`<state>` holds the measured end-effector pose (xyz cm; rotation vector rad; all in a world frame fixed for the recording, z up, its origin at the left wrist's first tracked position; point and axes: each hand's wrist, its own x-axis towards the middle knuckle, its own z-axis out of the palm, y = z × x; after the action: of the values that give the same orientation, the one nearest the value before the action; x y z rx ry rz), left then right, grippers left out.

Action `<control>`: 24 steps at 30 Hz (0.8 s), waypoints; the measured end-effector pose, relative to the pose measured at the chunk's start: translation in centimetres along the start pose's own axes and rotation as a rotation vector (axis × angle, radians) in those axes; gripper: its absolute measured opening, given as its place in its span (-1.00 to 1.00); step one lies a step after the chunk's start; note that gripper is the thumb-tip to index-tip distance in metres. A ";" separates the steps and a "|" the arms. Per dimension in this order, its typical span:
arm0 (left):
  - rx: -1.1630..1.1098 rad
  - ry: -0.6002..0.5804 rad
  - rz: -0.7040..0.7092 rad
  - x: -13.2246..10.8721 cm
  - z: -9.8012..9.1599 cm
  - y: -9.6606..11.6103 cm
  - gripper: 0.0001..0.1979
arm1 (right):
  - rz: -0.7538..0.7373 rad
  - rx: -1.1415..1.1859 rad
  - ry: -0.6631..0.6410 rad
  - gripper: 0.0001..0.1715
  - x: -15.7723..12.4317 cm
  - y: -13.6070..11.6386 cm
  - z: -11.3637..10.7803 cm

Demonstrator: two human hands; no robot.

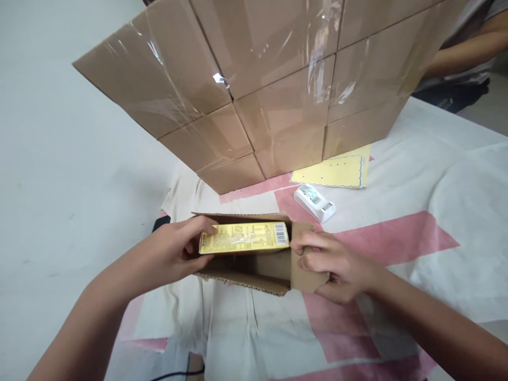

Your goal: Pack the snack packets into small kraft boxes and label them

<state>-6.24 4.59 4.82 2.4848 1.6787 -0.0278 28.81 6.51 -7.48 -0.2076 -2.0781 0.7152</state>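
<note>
An open brown cardboard box (254, 278) stands on the cloth in front of me, its inside facing up. Within it sits a flat yellow printed carton (246, 236) with a barcode at its right end, close to the far wall. My left hand (184, 246) is closed on the carton's left end, with a finger on its upper face and the thumb at its near edge. At the other end, my right hand (337, 264) grips the folded end flap (302, 275) of the cardboard box. The carton's lower part is hidden inside the box.
Behind the box rises a large stack of taped brown cartons (281, 116). A white tape dispenser (315, 202) and a yellow sheet (333, 170) lie before it on the pink-and-white cloth (397, 280). Another person's arm (468, 53) shows at upper right. A pale wall (59, 159) is at left.
</note>
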 end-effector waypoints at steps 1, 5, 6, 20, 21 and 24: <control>0.022 -0.023 0.004 0.3 0.0 -0.1 -0.62 | -0.001 0.004 0.000 -0.75 0.0 0.0 0.0; 0.108 -0.123 0.020 1.7 0.9 0.8 -0.56 | 0.009 -0.009 -0.011 -0.75 -0.1 0.0 0.1; 0.134 -0.159 0.027 2.0 1.1 1.2 -0.53 | 0.006 -0.010 -0.010 -0.75 -0.1 0.0 0.2; 0.281 -0.323 0.127 3.2 1.5 1.2 -0.64 | 0.002 -0.002 -0.006 -0.77 -0.4 0.1 0.1; 0.285 -0.336 0.123 3.3 1.5 1.3 -0.64 | 0.000 0.002 -0.005 -0.77 -0.4 0.1 0.1; 0.307 -0.384 0.127 3.8 1.8 1.7 -0.63 | 0.002 0.014 -0.005 -0.77 -0.4 0.1 0.1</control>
<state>-3.16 7.27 2.85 2.5707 1.4420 -0.7503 28.91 6.37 -7.81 -0.2003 -2.0775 0.7322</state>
